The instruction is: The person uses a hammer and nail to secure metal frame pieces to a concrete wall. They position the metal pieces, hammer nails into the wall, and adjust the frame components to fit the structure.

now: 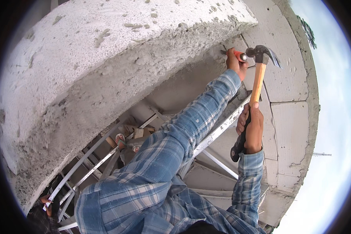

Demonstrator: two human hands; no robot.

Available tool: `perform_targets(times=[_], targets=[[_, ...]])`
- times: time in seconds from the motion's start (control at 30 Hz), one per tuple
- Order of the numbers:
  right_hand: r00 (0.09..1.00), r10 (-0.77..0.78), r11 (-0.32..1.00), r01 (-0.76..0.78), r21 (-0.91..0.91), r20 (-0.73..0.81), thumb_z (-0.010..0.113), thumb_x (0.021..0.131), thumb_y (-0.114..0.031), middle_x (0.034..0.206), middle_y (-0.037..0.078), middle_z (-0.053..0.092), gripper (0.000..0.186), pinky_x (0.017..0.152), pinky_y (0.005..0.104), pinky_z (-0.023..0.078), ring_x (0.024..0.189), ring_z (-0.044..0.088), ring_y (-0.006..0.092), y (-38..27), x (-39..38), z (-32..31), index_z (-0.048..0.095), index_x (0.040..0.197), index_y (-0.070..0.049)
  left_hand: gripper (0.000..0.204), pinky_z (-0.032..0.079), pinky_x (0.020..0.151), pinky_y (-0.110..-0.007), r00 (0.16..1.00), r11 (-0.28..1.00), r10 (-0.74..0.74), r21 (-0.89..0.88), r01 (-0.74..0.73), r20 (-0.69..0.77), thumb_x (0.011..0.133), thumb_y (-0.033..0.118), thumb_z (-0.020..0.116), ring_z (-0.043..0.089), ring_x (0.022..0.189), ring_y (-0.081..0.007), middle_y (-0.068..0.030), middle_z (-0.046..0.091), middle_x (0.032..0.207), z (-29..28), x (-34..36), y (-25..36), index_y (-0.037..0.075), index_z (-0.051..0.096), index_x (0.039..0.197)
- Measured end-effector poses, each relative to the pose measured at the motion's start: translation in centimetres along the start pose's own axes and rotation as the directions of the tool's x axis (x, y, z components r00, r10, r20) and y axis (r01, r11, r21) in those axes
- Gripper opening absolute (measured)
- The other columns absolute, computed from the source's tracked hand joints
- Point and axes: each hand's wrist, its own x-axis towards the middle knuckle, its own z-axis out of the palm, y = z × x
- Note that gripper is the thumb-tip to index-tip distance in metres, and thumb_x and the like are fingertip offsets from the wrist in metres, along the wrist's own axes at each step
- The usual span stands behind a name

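Note:
My left hand (236,64) grips an orange-handled chisel (238,55), its dark blade against the rough concrete in the recess under a thick, pitted ledge (117,23). My right hand (249,128) is wrapped round the dark grip of a claw hammer (258,84) with a light wooden shaft. The hammer head is just beside the chisel's round metal end; whether they touch I cannot tell. Both my arms are in blue plaid sleeves, the left stretched diagonally up across the view.
Pale block wall (290,132) curves down the right, with sky beyond. A metal scaffold (218,130) with rails and braces runs below my arms. Sandalled feet (120,139) show among boards. At lower left another person's hand (46,201) holds a rail (72,175).

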Motion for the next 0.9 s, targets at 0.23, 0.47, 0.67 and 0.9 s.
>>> perform_targets(times=[0.23, 0.47, 0.67, 0.9], targets=[[0.994, 0.102, 0.995, -0.101, 0.018, -0.042, 0.036, 0.101, -0.054, 0.056, -0.002, 0.037, 0.051, 0.038, 0.0233, 0.031, 0.042, 0.036, 0.0072, 1.9, 1.4, 0.4, 0.045, 0.079, -0.008, 0.034, 0.036, 0.053, -0.027, 0.999, 0.993, 0.042, -0.11, -0.044, -0.028, 0.088, 0.049, 0.054, 0.045, 0.065, -0.0113, 0.001, 0.049, 0.08, 2.0, 0.4, -0.4, 0.016, 0.046, 0.088], [0.936, -0.277, 0.948, 0.303, 0.098, -0.217, 0.039, 0.098, -0.059, 0.056, -0.003, 0.037, 0.051, 0.037, 0.0217, 0.032, 0.041, 0.034, 0.0062, 0.6, 0.6, 1.6, 0.042, 0.085, -0.01, 0.022, 0.037, 0.052, -0.026, 0.993, 0.993, 0.064, -0.093, -0.072, -0.094, 0.09, 0.036, 0.048, 0.046, 0.059, -0.012, 0.0009, 0.05, 0.073, 3.3, -1.5, -0.3, 0.014, 0.049, 0.084], [0.997, 0.06, 0.994, -0.056, 0.089, -0.039, 0.035, 0.101, -0.055, 0.057, -0.003, 0.039, 0.051, 0.038, 0.0224, 0.031, 0.043, 0.036, 0.0068, -0.7, 1.4, 0.6, 0.045, 0.083, -0.009, 0.026, 0.035, 0.051, -0.025, 0.991, 0.998, 0.067, -0.015, -0.069, -0.118, 0.09, 0.041, 0.048, 0.044, 0.059, -0.0112, 0.0019, 0.049, 0.072, 2.4, 0.8, 0.5, 0.016, 0.048, 0.086], [0.994, -0.024, 0.995, 0.033, 0.09, -0.103, 0.036, 0.1, -0.055, 0.058, -0.002, 0.039, 0.051, 0.04, 0.0224, 0.033, 0.044, 0.039, 0.0072, 1.8, 2.8, 1.5, 0.044, 0.082, -0.008, 0.021, 0.037, 0.052, -0.026, 0.993, 0.996, 0.085, -0.005, -0.086, -0.076, 0.091, 0.037, 0.046, 0.045, 0.062, -0.011, 0.0019, 0.05, 0.075, 2.6, 0.4, 0.2, 0.016, 0.048, 0.089]])
